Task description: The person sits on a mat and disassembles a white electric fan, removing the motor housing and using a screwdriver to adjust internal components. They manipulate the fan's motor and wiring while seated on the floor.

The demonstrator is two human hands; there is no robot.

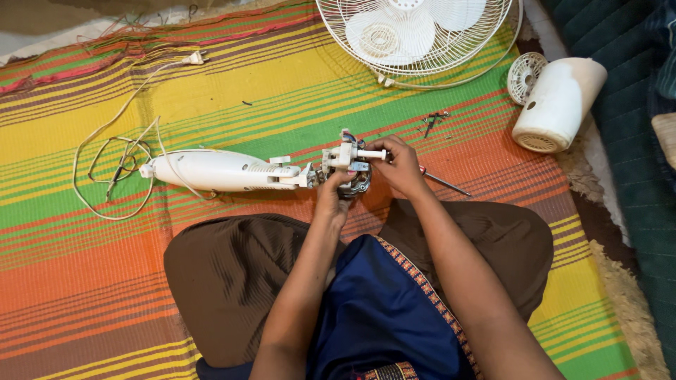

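Left hand [332, 191] fingers grip fan motor [346, 169] from below; right hand [401, 166] fingers pinch its white shaft [371, 153], on striped mat [211, 91].

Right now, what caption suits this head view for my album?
Both hands, left and right, hold a bare fan motor over a striped mat.

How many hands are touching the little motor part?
2. The left hand holds the fan motor assembly from below; the right hand grips its white shaft end on the right side. No other hands are visible.
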